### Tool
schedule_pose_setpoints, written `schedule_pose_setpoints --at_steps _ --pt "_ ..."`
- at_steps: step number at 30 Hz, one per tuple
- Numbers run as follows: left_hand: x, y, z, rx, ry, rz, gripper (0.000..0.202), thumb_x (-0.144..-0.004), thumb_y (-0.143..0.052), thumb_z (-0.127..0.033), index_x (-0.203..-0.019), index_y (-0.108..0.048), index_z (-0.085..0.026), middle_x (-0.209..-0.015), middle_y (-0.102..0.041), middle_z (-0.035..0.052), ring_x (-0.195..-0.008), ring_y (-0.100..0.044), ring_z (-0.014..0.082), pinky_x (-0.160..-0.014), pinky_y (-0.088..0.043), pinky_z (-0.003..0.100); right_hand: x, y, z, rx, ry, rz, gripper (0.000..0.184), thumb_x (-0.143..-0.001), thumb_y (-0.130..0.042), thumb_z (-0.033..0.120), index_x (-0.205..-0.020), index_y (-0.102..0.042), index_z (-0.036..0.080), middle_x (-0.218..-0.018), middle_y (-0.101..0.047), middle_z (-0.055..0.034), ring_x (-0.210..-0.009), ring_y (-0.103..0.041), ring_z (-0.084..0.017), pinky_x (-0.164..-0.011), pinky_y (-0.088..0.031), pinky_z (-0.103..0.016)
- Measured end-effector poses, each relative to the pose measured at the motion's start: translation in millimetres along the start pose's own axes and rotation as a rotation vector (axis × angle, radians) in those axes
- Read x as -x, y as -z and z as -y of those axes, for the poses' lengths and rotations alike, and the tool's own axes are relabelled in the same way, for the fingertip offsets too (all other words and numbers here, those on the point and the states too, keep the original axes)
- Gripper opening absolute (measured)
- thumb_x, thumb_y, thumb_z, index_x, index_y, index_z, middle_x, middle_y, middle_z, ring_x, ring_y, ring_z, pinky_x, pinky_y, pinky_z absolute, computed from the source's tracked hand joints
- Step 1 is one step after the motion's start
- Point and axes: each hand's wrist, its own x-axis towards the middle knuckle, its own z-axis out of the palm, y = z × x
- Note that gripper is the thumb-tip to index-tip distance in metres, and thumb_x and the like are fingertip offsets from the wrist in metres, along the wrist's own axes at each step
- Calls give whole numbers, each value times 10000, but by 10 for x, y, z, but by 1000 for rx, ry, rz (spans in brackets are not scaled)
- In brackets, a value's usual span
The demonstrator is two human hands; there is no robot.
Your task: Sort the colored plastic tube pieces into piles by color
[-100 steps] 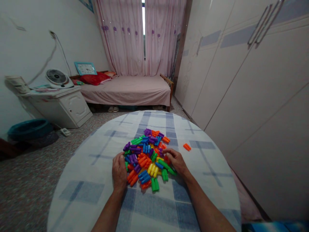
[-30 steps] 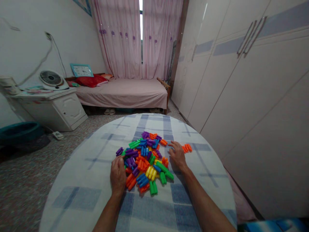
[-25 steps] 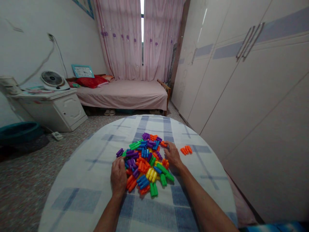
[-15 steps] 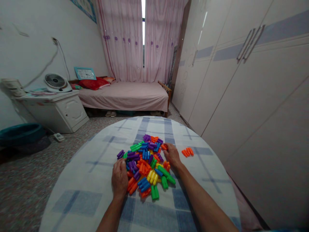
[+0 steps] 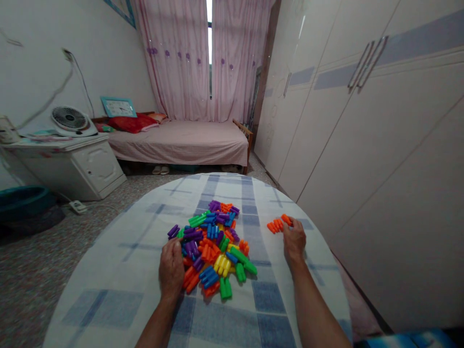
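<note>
A heap of small plastic blocks point(image 5: 212, 246), purple, orange, green, blue and yellow, lies in the middle of a round table under a white and blue checked cloth point(image 5: 119, 295). My left hand point(image 5: 171, 267) rests palm down against the heap's left edge, fingers lying on the blocks and holding nothing. To the right of the heap sits a small separate group of orange blocks point(image 5: 274, 225). My right hand point(image 5: 294, 239) is beside that group, its fingertips pinched on one orange block point(image 5: 286, 219) at the group's right end.
White wardrobe doors point(image 5: 362, 145) run close along the right of the table. Beyond the table stand a pink bed point(image 5: 181, 140) and a white cabinet point(image 5: 83, 166) carrying a fan point(image 5: 68, 118). A teal basin point(image 5: 18, 199) and a power strip point(image 5: 77, 207) lie on the floor.
My right hand pinched an orange block at the heap's upper right edge and carried it right to the separate orange group. The left hand stayed at the heap's left edge.
</note>
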Motion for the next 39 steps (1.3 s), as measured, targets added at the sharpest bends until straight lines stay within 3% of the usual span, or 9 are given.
schedule_pose_setpoints --at_steps 2,5,11,18,32,39 --pt "0 -2 13 -4 -4 -4 467 -883 -287 -489 -1024 -602 -173 -1125 -575 104 -1115 -513 242 -1040 -365 430 -5 -33 -138 53 -91 11 394 -792 -413 320 -1043 -637 117 -996 -642 -142 -868 -572 -240 -792 -429 -353" --pt "-2 -3 40 -3 -6 -12 445 -881 -299 -486 -1016 -601 -189 -1121 -572 92 -1118 -510 234 -1047 -358 420 15 -91 -209 69 -111 45 389 -803 -416 323 -1055 -646 136 -996 -655 -129 -856 -576 -233 -780 -421 -342" --pt "1 9 44 -13 -24 -4 431 -883 -299 -470 -990 -602 -184 -1106 -573 89 -1107 -509 227 -1048 -351 409 54 -59 -57 88 -103 186 434 -858 -408 373 -1213 -582 195 -1071 -661 -103 -936 -588 -232 -830 -415 -352" --pt "9 15 -10 -14 -40 -16 434 -895 -286 -461 -997 -600 -180 -1097 -581 90 -1100 -517 223 -1026 -370 395 139 -87 84 67 32 288 508 -854 -437 412 -1299 -497 174 -1208 -608 -112 -1084 -555 -240 -946 -377 -393" --pt "15 11 -7 -6 -21 -16 444 -900 -295 -475 -1017 -608 -183 -1135 -572 87 -1126 -508 223 -1050 -354 392 151 -146 35 -47 7 193 557 -831 -422 422 -1301 -462 127 -1267 -538 -155 -1143 -509 -252 -980 -380 -399" --pt "14 9 9 1 -37 -12 450 -902 -295 -476 -1018 -608 -174 -1134 -568 93 -1130 -504 224 -1053 -349 397 132 -183 -34 9 -59 49 560 -832 -405 404 -1265 -496 61 -1341 -457 -211 -1239 -422 -283 -1023 -346 -409"
